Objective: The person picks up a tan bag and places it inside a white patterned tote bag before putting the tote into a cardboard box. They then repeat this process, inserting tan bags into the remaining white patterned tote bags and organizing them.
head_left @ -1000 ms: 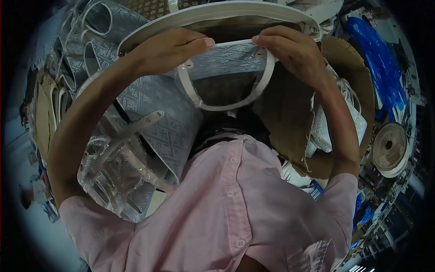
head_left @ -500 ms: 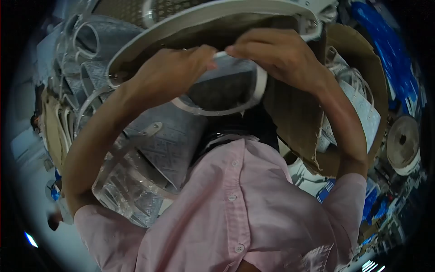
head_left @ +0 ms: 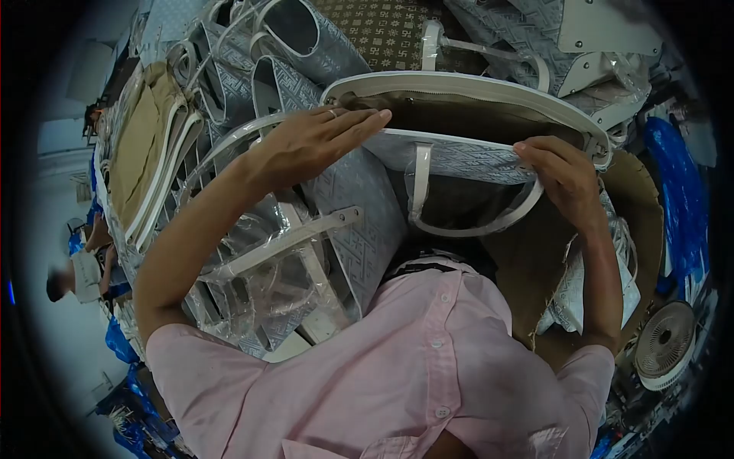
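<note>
A grey patterned handbag (head_left: pixel 466 161) with white trim stands in front of me, its mouth gaping and a zip along the far rim. One white handle (head_left: pixel 474 232), wrapped in clear plastic, hangs down on the near side. My left hand (head_left: pixel 313 141) lies over the left end of the near rim, fingers stretched out flat and holding nothing. At the right end of that rim, my right hand (head_left: pixel 564 177) pinches the edge between thumb and fingers. The dark inside of the bag is mostly in shadow.
More grey bags (head_left: pixel 306 46) crowd the left and back. Plastic-wrapped handles (head_left: pixel 267 256) lie at my left. A cardboard box (head_left: pixel 634 191) with a bag inside stands at right, near blue plastic (head_left: pixel 677 199) and a fan (head_left: pixel 665 344). Another person (head_left: pixel 84 275) is far left.
My hands have moved apart along the near rim from where they met at its middle. The left fingers have straightened, and the view has shifted, showing more of the surrounding bags.
</note>
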The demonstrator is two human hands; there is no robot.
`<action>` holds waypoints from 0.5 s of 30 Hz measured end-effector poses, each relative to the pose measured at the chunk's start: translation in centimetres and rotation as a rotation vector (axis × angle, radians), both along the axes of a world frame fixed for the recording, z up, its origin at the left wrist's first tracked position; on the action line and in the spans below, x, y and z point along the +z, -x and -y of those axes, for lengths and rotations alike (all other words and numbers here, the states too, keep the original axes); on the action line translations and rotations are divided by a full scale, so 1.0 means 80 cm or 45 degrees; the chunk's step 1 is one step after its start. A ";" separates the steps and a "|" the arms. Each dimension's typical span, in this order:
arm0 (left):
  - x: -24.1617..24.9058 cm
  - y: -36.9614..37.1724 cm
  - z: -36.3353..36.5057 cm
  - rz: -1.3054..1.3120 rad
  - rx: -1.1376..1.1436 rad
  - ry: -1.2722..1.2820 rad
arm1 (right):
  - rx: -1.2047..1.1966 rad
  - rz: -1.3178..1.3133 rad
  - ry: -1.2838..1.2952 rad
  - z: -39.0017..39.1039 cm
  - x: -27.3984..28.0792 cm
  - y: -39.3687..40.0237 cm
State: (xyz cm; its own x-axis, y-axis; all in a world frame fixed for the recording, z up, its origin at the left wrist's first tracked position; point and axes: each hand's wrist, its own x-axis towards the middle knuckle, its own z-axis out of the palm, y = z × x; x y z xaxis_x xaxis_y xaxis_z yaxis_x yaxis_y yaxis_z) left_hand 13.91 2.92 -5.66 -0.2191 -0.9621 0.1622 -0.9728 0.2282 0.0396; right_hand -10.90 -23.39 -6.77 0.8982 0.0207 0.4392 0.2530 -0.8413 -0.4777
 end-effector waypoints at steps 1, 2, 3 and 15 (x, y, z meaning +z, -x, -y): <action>-0.003 -0.001 0.000 0.041 -0.058 0.054 | -0.003 -0.009 0.011 -0.001 0.002 0.000; -0.003 0.001 0.002 0.031 -0.063 0.063 | -0.012 -0.010 0.029 -0.004 0.003 0.001; -0.002 0.006 0.005 -0.002 -0.031 -0.008 | -0.018 -0.006 0.050 -0.007 0.005 0.002; 0.001 0.002 0.006 -0.230 0.127 -0.245 | -0.061 -0.161 0.116 0.034 -0.009 0.025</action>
